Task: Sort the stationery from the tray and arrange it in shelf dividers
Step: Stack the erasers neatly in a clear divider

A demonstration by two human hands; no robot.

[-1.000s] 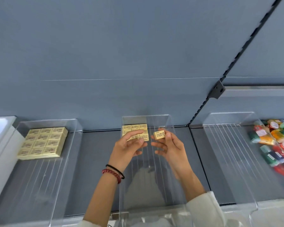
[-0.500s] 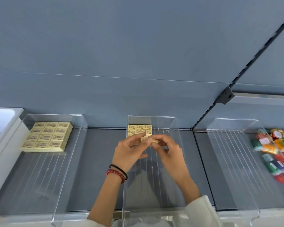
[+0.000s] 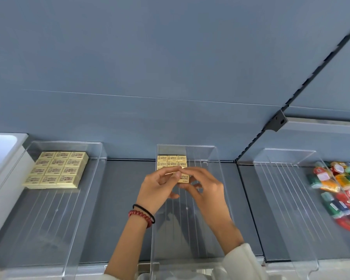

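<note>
Both hands are inside the middle clear divider (image 3: 216, 178). My right hand (image 3: 204, 188) pinches a small yellow eraser (image 3: 184, 177) at the front right of a block of yellow erasers (image 3: 171, 161) lying at the divider's back left. My left hand (image 3: 160, 186) has its fingertips curled onto the front row of that block, right beside the held eraser; its fingers hide the erasers beneath, so whether it grips one is unclear. A beaded bracelet and a hair tie sit on the left wrist.
A clear divider (image 3: 93, 178) on the left holds a neat block of yellow erasers (image 3: 58, 169). A clear divider (image 3: 281, 188) on the right stands beside a heap of colourful packets (image 3: 339, 190). The blue shelf back wall is close behind.
The right hand brought the single eraser forward and down to the front right of the middle block. Both hands closed in together over the front row.
</note>
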